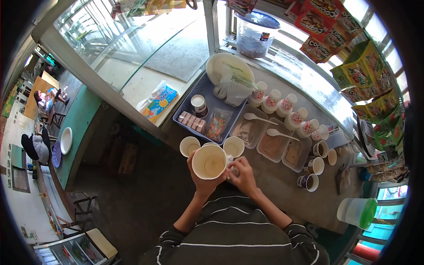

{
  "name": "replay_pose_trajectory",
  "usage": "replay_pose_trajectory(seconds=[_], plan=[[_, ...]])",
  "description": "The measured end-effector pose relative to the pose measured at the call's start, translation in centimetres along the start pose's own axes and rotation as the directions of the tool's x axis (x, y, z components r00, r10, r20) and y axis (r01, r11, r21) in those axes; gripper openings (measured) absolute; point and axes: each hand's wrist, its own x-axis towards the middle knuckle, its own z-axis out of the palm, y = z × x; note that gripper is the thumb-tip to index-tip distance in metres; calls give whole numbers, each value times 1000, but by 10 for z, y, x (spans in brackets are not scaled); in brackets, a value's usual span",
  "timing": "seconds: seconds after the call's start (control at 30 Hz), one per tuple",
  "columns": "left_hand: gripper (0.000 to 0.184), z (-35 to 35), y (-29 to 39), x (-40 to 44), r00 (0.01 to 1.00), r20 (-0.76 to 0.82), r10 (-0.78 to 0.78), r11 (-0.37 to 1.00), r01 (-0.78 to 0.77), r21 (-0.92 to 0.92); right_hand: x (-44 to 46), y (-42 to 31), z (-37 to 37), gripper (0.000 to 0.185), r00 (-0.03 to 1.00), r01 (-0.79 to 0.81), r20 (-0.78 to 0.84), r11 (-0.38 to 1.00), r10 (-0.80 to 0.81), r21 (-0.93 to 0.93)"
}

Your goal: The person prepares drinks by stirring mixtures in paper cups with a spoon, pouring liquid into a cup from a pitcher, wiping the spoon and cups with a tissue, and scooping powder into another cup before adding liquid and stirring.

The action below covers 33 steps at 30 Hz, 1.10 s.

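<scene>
My left hand (pixel 202 183) is wrapped round a large empty-looking paper cup (pixel 209 162), its open mouth facing up toward the camera. At the cup's right side, my right hand (pixel 242 176) has its fingers pinched on a small piece of white tissue (pixel 229 162). Just beyond the held cup stand more paper cups, one at the left (pixel 190 146) and one at the right (pixel 233 146), with another partly hidden between them. Behind these, a blue basket (pixel 180 121) holds a printed cup, wrapped pink items and a bag of colourful candies.
Three plastic tubs of powder (pixel 270 145), two with white spoons, stand right of the basket. Upside-down cup stacks (pixel 287 105) line the glass. Several upright cups (pixel 314 166) and a green-lidded container (pixel 357 213) are farther right. Snack packets (pixel 319 22) hang above. Two people are at the far left.
</scene>
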Motion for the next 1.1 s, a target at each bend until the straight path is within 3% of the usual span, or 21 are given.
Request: replay_pose_trajectory(seconds=[0.03, 0.07, 0.13, 0.2, 0.27, 0.33, 0.37, 0.43, 0.47, 0.53, 0.57, 0.6, 0.67, 0.77, 0.9, 1.0, 1.07, 1.1], plan=[[97, 4, 0, -3, 997, -55, -52, 991, 44, -129, -4, 9, 4, 16, 988, -76, 129, 996, 80, -38], [97, 4, 0, -5, 998, -50, -41, 992, 34, -124, -7, 18, 8, 16, 953, -147, 254, 985, 165, -86], [96, 5, 0, -12, 995, -27, -92, 951, 79, -298, -12, 33, 17, 16, 968, -90, 223, 991, 111, -99], [94, 6, -11, -25, 993, -9, -119, 950, 111, -293, -17, 44, 21, 21, 970, 84, 241, 956, -15, -282], [92, 9, -18, -39, 990, 3, -143, 948, 138, -287, -23, 46, 14, 23, 969, 41, 246, 970, 19, -239], [87, 18, -15, -46, 984, 7, -179, 930, 172, -324, -27, 42, -3, 26, 986, 129, 132, 967, -102, -222], [87, 26, -14, -50, 984, 8, -177, 928, 170, -331, -29, 41, -14, 26, 986, 130, 130, 965, -103, -229], [83, 48, -4, -55, 951, -17, -310, 822, 259, -507, -36, 40, -39, 26, 991, -24, 131, 994, 37, -103], [83, 56, -3, -58, 950, -5, -313, 819, 267, -508, -40, 46, -49, 26, 991, -34, 123, 994, 47, -106], [84, 67, -1, -65, 933, 46, -356, 897, 355, -265, -50, 57, -70, 23, 988, -136, 59, 989, 140, -58], [84, 72, 0, -69, 930, 76, -359, 891, 366, -268, -54, 61, -78, 20, 991, -134, -28, 990, 133, -36], [81, 77, 0, -71, 912, 175, -372, 889, 404, -213, -58, 61, -87, 20, 988, -148, -55, 988, 145, -50], [74, 89, 1, -70, 850, 358, -387, 890, 445, -95, -67, 58, -105, 10, 902, -366, -166, 909, 400, 199], [69, 110, 9, -64, 850, 388, -355, 882, 443, -163, -92, 86, -121, 17, 819, -455, -193, 816, 540, 356], [71, 127, 2, -51, 825, 475, -305, 849, 462, -256, -102, 93, -129, 23, 825, -356, -365, 898, 432, 258], [77, 136, 0, -35, 839, 508, -195, 894, 365, -259, -97, 95, -127, 8, 785, -367, -394, 871, 478, 327], [80, 143, 4, -24, 843, 520, -138, 933, 287, -217, -87, 87, -123, 18, 756, -342, -334, 775, 562, 531], [83, 146, 6, -18, 851, 517, -91, 963, 207, -170, -85, 89, -122, 36, 779, -342, -290, 764, 557, 547]])
